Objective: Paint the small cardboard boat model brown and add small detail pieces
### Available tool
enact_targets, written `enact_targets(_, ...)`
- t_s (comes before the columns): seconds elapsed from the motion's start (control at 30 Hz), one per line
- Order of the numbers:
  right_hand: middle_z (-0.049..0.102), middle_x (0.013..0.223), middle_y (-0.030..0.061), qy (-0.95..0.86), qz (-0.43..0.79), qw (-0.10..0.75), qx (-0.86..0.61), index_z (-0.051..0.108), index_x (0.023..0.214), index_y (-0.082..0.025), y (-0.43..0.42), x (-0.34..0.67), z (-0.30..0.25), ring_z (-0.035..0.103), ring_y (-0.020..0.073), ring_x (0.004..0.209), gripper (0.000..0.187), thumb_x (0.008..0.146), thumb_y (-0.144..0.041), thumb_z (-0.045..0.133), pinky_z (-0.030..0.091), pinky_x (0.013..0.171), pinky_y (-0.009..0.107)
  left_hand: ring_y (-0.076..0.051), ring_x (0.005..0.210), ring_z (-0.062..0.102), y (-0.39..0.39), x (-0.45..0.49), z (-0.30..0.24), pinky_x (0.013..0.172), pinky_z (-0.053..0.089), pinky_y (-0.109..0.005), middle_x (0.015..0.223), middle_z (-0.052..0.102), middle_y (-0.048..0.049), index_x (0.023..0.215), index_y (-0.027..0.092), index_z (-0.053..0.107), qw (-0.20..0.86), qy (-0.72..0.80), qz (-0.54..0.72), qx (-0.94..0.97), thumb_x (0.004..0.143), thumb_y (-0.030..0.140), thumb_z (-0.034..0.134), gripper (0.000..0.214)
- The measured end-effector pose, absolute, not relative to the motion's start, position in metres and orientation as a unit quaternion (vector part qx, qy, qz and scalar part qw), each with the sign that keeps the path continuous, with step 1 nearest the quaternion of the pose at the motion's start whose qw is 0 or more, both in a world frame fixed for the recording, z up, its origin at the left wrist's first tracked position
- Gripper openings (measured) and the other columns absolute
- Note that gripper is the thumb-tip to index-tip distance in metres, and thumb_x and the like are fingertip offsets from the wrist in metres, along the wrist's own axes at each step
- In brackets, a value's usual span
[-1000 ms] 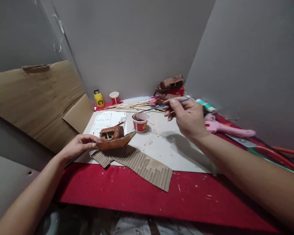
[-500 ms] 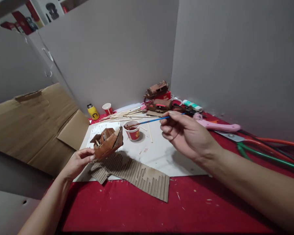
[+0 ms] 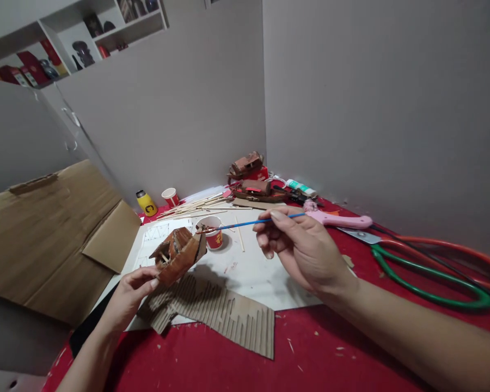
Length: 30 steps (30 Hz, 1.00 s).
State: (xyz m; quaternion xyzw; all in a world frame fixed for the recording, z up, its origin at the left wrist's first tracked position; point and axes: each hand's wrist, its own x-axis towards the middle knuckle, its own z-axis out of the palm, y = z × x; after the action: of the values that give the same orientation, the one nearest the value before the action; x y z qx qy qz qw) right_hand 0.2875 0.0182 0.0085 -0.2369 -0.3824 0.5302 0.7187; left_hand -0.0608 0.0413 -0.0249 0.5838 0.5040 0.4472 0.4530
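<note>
The boat (image 3: 183, 261) is held above the desk (image 3: 188, 359), gripped at its near end by the left hand (image 3: 136, 286); its long axis is slanted away and rightward, the pointed end turned toward the right hand (image 3: 288, 234). There, a thin blue brush (image 3: 245, 224) is pinched, its tip set at that end, though contact cannot be surely told. The boat's sides are brown and rough-edged; ridged cardboard (image 3: 245, 321) is spread below.

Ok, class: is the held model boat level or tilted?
Tilted: the model boat has its pointed end higher than the end the left hand pinches.
</note>
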Motion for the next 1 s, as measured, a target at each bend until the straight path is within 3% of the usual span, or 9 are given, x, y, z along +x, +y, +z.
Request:
enact_targets(0.37,0.072,0.069,0.0019,-0.41,0.555,0.689,-0.221,0.072,0.081,-0.02,0.016,0.276,-0.006,0.065,0.0107,0.053,0.025,0.075,-0.043,0.081,0.051,0.041,0.017,-0.021,0.089,0.064,0.037,-0.054,-0.022,0.085,0.047,-0.03,0.093,0.074,-0.0059,0.077,0.02,0.078,0.446,0.51,0.448,0.583,0.064,0.035,0.087,0.022)
enact_targets(0.77,0.073,0.072,0.0028,-0.399,0.503,0.726,-0.245,0.073,0.081,-0.02,0.024,0.287,-0.002,0.065,0.0111,0.055,0.025,0.075,-0.044,0.08,0.049,0.04,0.017,-0.021,0.09,0.065,0.037,-0.054,-0.024,0.085,0.048,-0.029,0.095,0.075,-0.0052,0.077,0.021,0.078,0.448,0.517,0.457,0.569,0.063,0.034,0.087,0.021)
enact_targets(1.0,0.074,0.072,0.0017,-0.445,0.534,0.684,-0.222,0.073,0.085,-0.021,0.014,0.275,-0.012,0.067,0.0111,0.056,0.021,0.081,-0.041,0.076,0.052,0.042,0.017,-0.022,0.093,0.066,0.036,-0.052,-0.023,0.086,0.049,-0.03,0.097,0.076,-0.0055,0.077,0.021,0.078,0.448,0.518,0.464,0.561,0.064,0.034,0.087,0.021)
